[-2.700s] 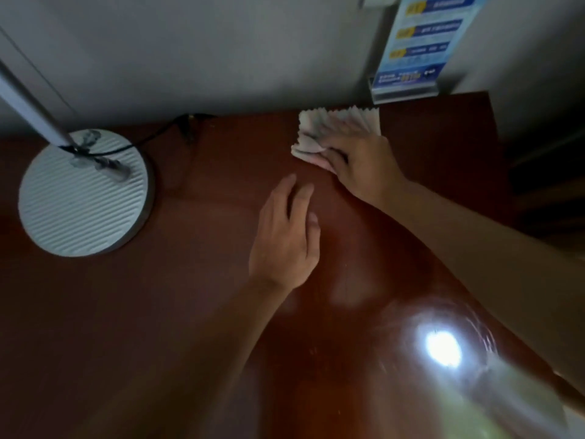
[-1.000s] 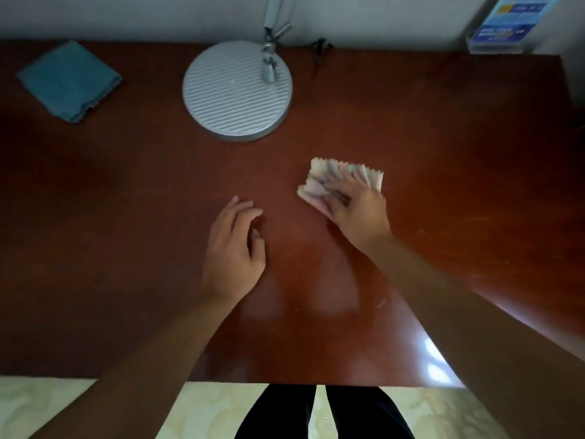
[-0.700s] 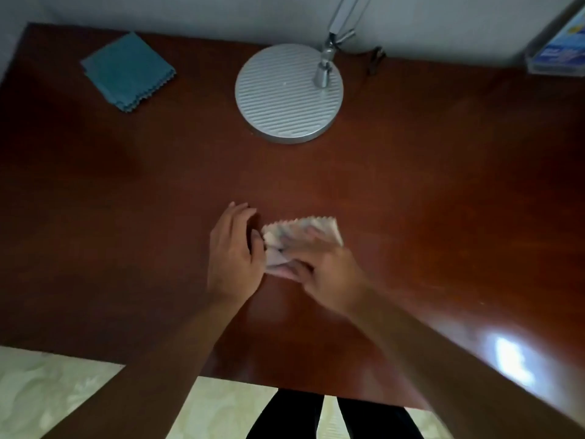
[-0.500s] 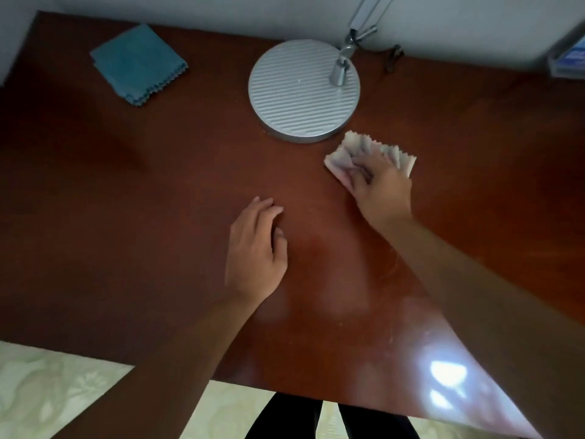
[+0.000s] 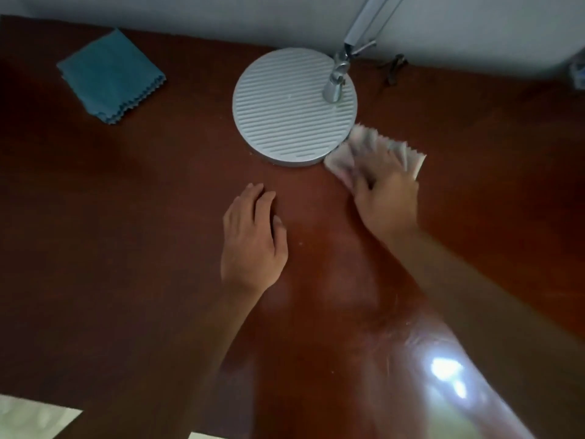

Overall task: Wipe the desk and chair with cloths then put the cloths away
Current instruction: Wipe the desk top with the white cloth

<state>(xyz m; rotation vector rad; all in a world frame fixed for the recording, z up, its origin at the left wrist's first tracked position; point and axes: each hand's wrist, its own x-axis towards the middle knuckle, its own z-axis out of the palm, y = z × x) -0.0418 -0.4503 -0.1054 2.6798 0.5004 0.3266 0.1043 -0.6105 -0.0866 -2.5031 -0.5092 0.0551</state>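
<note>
A pale folded cloth [image 5: 364, 144] with a zigzag edge lies on the dark red-brown desk [image 5: 126, 248], touching the right rim of the lamp base. My right hand [image 5: 384, 201] lies on the cloth with its fingers curled into the bunched fabric; it is blurred by motion. My left hand [image 5: 253, 242] rests flat on the desk in the middle, fingers straight, holding nothing. A second, teal cloth [image 5: 110, 76] lies folded at the desk's far left. No chair is in view.
A round ribbed grey lamp base [image 5: 291, 106] stands at the back centre, its metal arm [image 5: 357, 26] rising toward the wall. A dark cable [image 5: 392, 68] lies behind it. A sign holder [image 5: 579, 74] shows at the right edge. Pale floor [image 5: 31, 419] shows past the desk's near edge.
My right hand has swept the pale cloth from the desk's middle, beside my left hand, back up to the lamp base's right rim. My left hand has stayed flat in place.
</note>
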